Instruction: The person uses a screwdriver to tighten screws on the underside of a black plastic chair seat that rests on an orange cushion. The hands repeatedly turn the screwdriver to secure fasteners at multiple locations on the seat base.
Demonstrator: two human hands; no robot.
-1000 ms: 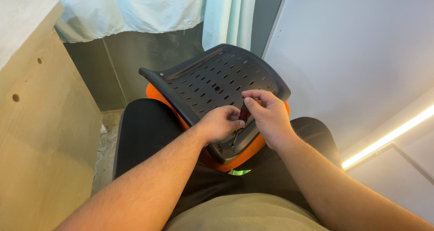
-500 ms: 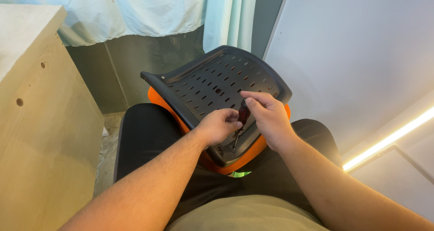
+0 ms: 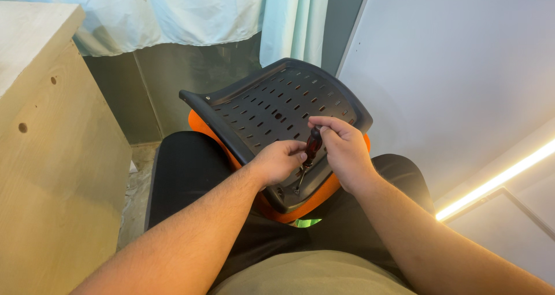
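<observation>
Fingers: right hand (image 3: 346, 156) grips a screwdriver (image 3: 309, 154); left hand (image 3: 280, 161) pinches near its shaft.
Tip: set into the near edge of the black slotted seat shell (image 3: 277, 113), lying over an orange cushion (image 3: 300, 207) on the lap.
Progress: fastening looks underway, unfinished.
Unclear: screw hidden; wooden cabinet (image 3: 52, 156) cropped; curtain (image 3: 191, 12) behind.

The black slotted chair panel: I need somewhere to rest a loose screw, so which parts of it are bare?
The black slotted panel is bare across its far half, toward the pale curtain. Its near end is crowded: the left hand and right hand meet there around the screwdriver. The wooden cabinet top at left shows bare too.
</observation>
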